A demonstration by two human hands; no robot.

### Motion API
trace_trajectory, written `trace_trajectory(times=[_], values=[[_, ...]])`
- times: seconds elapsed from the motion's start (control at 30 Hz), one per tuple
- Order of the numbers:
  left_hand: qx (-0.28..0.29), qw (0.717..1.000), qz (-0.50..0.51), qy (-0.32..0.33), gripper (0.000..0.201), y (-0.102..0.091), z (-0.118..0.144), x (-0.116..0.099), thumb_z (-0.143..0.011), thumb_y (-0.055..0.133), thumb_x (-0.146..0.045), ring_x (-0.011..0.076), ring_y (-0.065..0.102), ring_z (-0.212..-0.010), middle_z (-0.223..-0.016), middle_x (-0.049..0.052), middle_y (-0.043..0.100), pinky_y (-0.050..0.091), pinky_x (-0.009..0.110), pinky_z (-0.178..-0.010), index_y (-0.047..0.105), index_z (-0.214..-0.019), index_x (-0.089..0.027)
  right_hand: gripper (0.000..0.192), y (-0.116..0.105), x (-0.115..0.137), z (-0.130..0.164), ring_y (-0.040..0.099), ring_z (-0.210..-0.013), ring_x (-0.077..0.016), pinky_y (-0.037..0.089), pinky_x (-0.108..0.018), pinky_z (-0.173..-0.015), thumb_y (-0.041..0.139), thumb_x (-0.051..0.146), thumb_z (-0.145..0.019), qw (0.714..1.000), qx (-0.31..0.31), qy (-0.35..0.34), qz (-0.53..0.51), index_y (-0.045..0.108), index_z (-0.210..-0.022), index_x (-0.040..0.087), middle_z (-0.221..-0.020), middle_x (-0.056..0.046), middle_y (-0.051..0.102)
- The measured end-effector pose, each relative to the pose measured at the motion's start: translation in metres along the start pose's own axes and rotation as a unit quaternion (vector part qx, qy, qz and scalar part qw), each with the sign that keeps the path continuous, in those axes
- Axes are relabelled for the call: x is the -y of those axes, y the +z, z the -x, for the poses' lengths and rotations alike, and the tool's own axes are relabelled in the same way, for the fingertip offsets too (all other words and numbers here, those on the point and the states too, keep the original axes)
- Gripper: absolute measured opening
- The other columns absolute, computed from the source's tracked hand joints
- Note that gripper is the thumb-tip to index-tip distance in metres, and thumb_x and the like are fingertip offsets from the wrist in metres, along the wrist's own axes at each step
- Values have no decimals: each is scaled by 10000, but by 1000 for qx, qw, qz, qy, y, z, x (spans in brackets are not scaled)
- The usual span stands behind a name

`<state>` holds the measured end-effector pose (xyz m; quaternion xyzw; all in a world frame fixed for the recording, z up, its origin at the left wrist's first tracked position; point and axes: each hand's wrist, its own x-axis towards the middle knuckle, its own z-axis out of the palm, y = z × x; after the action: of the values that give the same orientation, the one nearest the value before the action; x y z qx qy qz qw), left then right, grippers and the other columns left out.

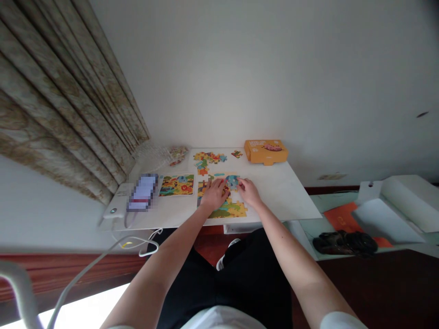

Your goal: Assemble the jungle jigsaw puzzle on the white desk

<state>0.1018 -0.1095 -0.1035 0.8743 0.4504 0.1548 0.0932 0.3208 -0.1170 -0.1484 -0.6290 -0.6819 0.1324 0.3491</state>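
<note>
**Two hands over a half-built jigsaw on a white counter**

A blue-toned puzzle piece lies at the far edge of a partly assembled jigsaw, directly between the person's two hands. It sits just beyond and to the left of the right hand, whose fingertips reach it from the right; whether they pinch it or only touch it is too small to tell. The left hand rests flat, fingers spread, on the jigsaw just to the left of the piece, holding nothing. Both hands are close, but the right is nearer to the piece. No long axis of the piece can be made out.

Further out, loose puzzle pieces lie scattered toward the wall, well beyond the hands. A printed reference picture lies flat to the left of the jigsaw, and a phone sits left of that. An orange box stands at the far right corner of the counter.
</note>
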Motion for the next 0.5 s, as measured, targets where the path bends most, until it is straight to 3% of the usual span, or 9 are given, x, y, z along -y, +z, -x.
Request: trace_trajectory(times=[0.23, 0.33, 0.5], values=[[-11, 1000, 2, 21, 370, -1, 3, 0, -1064, 452, -342, 269, 513, -1434, -1500, 120, 600, 338, 507, -1244, 631, -1374, -244, 305, -6, 9, 5, 627, -1197, -295, 504, -465, -1071, 621, 313, -963, 999, -26, -41, 20, 710, -1243, 229, -1254, -136, 696], [-9, 1000, -2, 20, 364, -1, 3, 0, -1068, 448, -341, 263, 519, -1427, -1498, 114, 600, 342, 495, -1244, 641, -1364, -253, 358, -9, 15, 7, 588, -1285, -325, 469, -523, -1089, 660, 327, -947, 997, 0, -55, 59, 696, -1292, 243, -1389, -125, 674], [-13, 1000, -4, 20, 348, 1, 4, 1, -1061, 463, -311, 269, 531, -1415, -1499, 118, 600, 347, 493, -1242, 667, -1336, -245, 380, -11, 22, 10, 597, -1289, -324, 459, -519, -1058, 656, 326, -954, 994, 29, -52, 91, 687, -1325, 254, -1378, -117, 698]])
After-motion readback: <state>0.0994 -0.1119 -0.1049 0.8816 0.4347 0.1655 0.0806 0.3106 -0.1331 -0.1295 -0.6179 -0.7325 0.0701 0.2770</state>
